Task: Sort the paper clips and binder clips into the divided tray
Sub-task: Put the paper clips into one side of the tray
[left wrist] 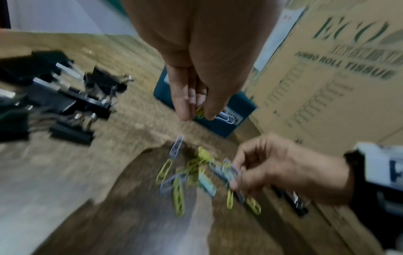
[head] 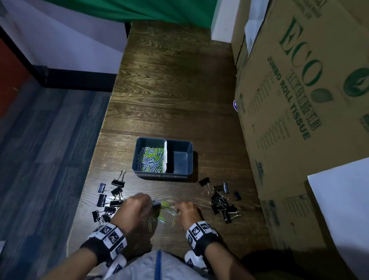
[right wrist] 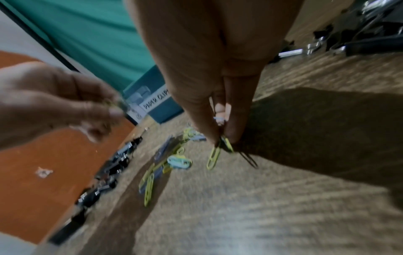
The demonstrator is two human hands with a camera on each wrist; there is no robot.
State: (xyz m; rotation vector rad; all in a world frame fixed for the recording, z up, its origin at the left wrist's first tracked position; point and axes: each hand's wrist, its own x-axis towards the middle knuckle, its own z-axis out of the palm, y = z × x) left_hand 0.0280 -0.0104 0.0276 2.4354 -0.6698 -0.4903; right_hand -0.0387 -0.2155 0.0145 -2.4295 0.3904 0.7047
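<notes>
A dark blue divided tray (head: pixel 190 158) stands mid-table; its left compartment holds several coloured paper clips (head: pixel 151 157), and its right compartment is bare. Loose yellow and blue paper clips (head: pixel 162 215) lie between my hands near the front edge. My left hand (left wrist: pixel 197 115) pinches a few paper clips (left wrist: pixel 226 118) just above the table. My right hand (right wrist: pixel 223 139) pinches a small bunch of paper clips (right wrist: pixel 214 156) right at the pile. Black binder clips lie in a left heap (head: pixel 109 200) and a right heap (head: pixel 223 202).
Large cardboard boxes (head: pixel 305 90) wall off the table's right side. The wooden table's (head: pixel 172 87) left edge drops to a grey floor (head: pixel 40 147). A green curtain (head: pixel 151 4) hangs beyond the far end.
</notes>
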